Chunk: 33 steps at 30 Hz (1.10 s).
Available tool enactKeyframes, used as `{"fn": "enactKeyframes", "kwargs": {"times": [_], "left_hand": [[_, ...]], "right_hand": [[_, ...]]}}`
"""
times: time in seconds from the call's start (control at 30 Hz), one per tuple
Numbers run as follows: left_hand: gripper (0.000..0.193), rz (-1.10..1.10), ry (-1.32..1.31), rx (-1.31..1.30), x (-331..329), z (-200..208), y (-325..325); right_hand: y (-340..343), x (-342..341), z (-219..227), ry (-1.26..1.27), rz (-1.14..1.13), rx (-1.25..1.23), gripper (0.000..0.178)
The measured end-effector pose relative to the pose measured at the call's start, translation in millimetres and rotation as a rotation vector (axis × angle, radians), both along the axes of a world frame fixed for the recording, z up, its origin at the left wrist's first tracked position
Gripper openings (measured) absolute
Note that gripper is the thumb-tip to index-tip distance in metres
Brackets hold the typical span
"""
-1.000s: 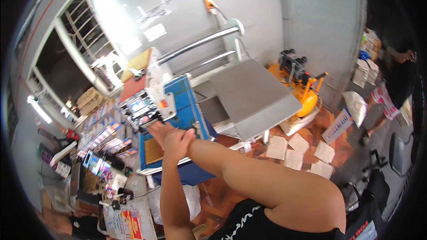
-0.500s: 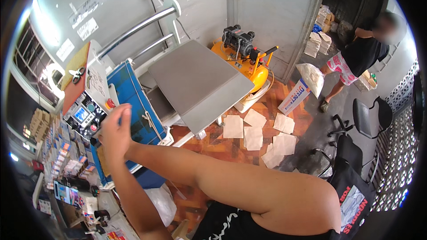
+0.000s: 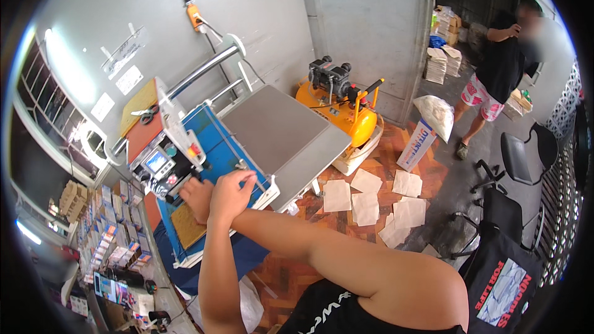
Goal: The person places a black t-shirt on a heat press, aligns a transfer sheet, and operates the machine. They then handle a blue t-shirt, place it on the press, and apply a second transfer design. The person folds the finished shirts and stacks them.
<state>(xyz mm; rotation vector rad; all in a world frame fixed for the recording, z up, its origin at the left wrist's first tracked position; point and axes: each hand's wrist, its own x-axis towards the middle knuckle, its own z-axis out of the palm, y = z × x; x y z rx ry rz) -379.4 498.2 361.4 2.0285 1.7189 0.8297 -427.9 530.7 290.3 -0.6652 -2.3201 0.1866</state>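
A heat press stands at my left, with a blue upper plate, a control box and a flat grey lower platen. The blue plate partly overlaps the platen. My forearms cross in front of the press. My right hand reaches furthest left, at the front of the control box. Its fingers curl downward, and what they grip is hidden. Just right of it, my left hand lies across the right wrist, over the blue plate's near edge. The left fingers stretch to the right and hold nothing I can see.
Several beige sheets lie on the wooden floor beside a yellow air compressor. A person stands at the far right, near a white sack on a carton. Black office chairs stand at right; stacked small boxes fill the left.
The blue upper plate has swung right, over part of the platen. Both my hands have moved right with it. The view has shifted, and the other person has raised a hand.
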Motion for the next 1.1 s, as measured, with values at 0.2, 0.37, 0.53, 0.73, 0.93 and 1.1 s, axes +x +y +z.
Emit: {"fn": "enactKeyframes", "kwargs": {"times": [0.2,0.37,0.53,0.73,0.93,1.1], "left_hand": [[0.025,-0.221,-0.429,0.006,-23.8,59.8,-32.5],[0.041,0.025,-0.420,0.242,-136.2,121.2,-94.3],[0.030,0.132,0.246,-0.604,-219.9,41.9,-204.1],[0.045,0.936,-1.069,-1.009,-109.1,-300.5,-387.2],[0.044,1.010,-0.880,-0.996,-86.6,-420.6,-474.6],[0.044,0.931,-0.877,-0.965,-106.0,-425.7,-465.4]], "right_hand": [[39.7,58.7,4.1,-0.011,0.075,-0.011,0.037],[59.2,104.7,19.9,0.006,-0.125,-0.018,0.036],[73.3,122.8,45.6,-0.219,-0.253,-0.080,0.045],[91.3,153.9,45.3,-0.231,-0.372,-0.072,0.050],[109.1,178.2,35.0,-0.087,-0.426,-0.017,0.058],[116.7,169.3,40.7,0.429,-0.630,-0.022,0.049]]}}
